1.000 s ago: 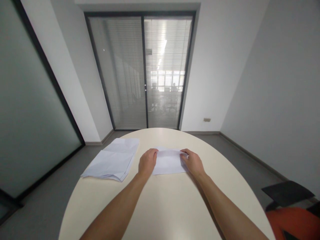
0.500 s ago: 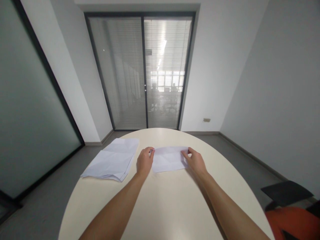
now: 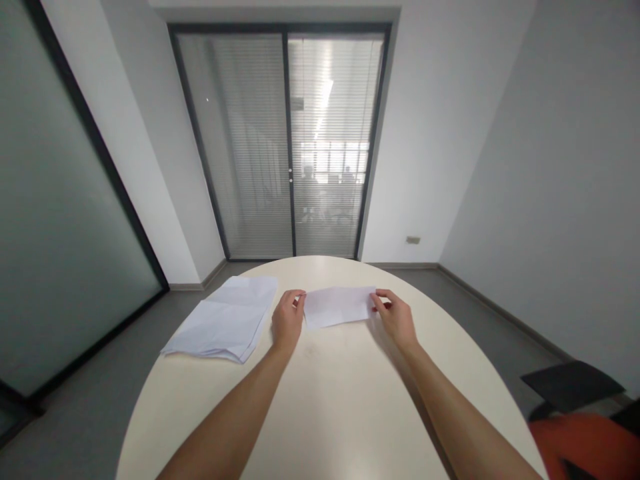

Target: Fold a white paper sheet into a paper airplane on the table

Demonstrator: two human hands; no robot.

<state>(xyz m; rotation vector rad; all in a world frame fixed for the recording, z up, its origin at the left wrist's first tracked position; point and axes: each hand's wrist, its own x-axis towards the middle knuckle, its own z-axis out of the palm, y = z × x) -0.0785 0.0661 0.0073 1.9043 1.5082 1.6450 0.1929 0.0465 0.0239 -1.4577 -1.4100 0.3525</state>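
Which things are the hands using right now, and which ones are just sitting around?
Being used:
white paper sheet, pinched at its ends by the left hand and right hand
round table, underneath it

Just sitting around:
paper pile, untouched, though it might belong too
red chair
glass doors

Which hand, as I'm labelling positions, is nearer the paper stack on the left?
Left. The left hand is just right of the paper stack, not touching it; the right hand is farther right, at the far end of the held sheet.
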